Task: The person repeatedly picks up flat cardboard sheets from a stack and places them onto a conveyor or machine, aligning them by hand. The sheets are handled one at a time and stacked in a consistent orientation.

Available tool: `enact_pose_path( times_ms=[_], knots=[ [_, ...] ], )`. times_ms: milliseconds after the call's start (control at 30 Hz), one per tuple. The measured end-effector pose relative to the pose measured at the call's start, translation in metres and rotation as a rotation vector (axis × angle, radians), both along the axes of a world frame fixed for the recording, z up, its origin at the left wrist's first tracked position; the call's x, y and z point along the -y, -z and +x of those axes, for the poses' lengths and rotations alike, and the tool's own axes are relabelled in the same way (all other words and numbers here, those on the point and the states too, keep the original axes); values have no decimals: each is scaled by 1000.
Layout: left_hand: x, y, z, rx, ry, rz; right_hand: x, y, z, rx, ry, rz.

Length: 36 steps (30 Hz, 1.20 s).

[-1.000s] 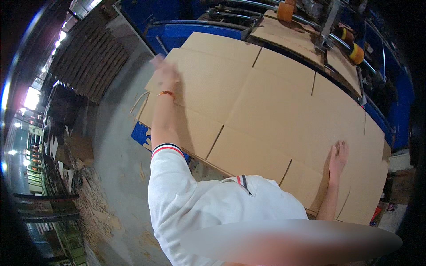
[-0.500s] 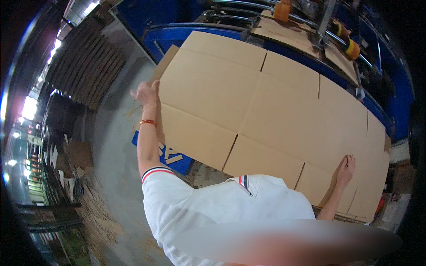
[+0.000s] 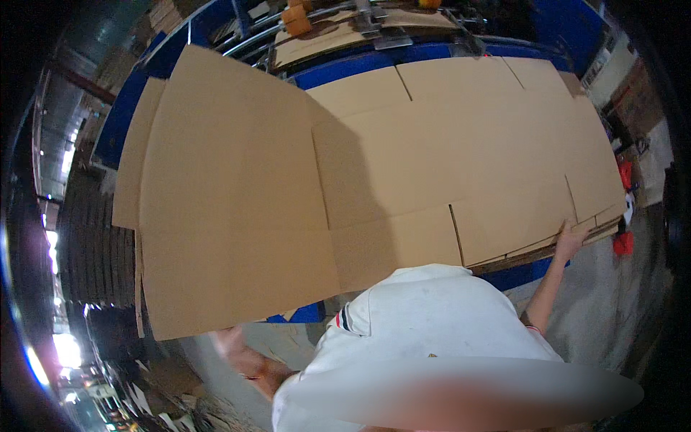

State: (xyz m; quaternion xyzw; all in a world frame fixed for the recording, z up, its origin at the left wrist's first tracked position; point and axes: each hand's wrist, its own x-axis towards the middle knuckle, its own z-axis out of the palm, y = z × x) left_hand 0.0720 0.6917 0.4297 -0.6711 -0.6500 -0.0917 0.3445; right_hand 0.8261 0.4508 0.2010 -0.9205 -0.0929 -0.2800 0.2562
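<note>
A large brown cardboard box blank with cut slots and crease lines lies on a stack of similar sheets. Its left panel stands raised, bent up along a crease, and throws a shadow over the middle. My left hand is at the lower edge of that raised panel, smeared by motion, its fingers partly hidden by the cardboard. At the near right corner, my right hand grips the edge of the blank, thumb on the upper side.
Behind the blank stands a blue machine with metal rods and orange rollers, holding more cardboard. Tall stacks of flat cardboard are at the left. Scraps litter the floor at lower left. A red object is at the right.
The blank's left part has come up off the flat. My left hand has moved down toward the near side; my right hand has gone from the top surface to the near edge. The view has turned.
</note>
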Motion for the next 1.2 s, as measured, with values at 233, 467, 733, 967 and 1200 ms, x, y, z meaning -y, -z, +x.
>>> enact_pose_path(
  times_ms=[233,467,733,967,1200],
  knots=[
    [-71,-29,-19,1404,373,-179,95,-5,86,-821,46,1547],
    [-114,-12,22,1267,337,-25,45,-37,19,-562,-186,1702],
    [-101,77,109,1374,651,15,-101,-143,-116,106,-603,289],
    [-78,113,224,317,1083,-565,-158,-158,-171,353,-1370,29],
    [-82,136,242,170,1046,-666,-184,-88,-196,391,-1610,-356]
  ],
)
